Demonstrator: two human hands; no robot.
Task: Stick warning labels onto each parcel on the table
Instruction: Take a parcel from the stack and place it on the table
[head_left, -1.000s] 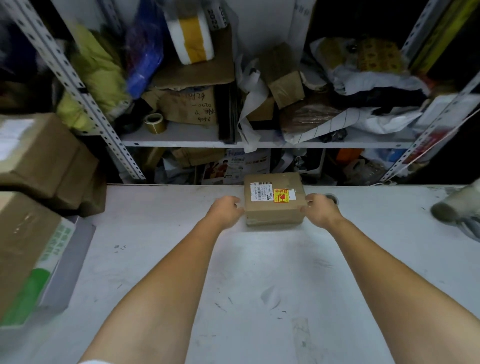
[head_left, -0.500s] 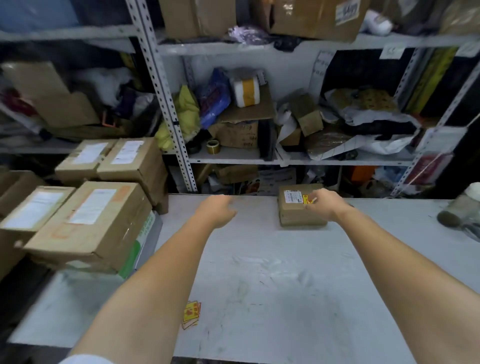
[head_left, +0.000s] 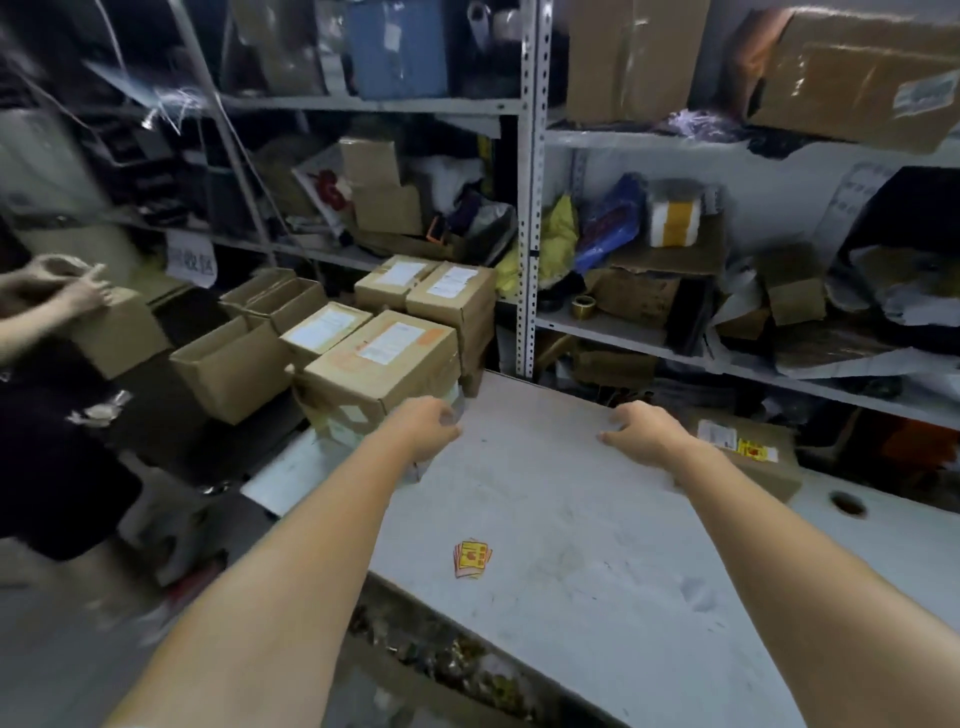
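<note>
One parcel at the table's 2 o'clock corner carries a yellow warning label; judged done. The stacked boxes at 10 o'clock show only white slips, so most work appears outstanding, with spare labels lying at 7 o'clock. The left hand hovers by the nearest box, the right hand above the table at 1 o'clock, both loosely curled and empty.

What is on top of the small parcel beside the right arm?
The parcel carries a white shipping label and a yellow warning label. The right forearm covers its near corner, hiding anything there.
</note>
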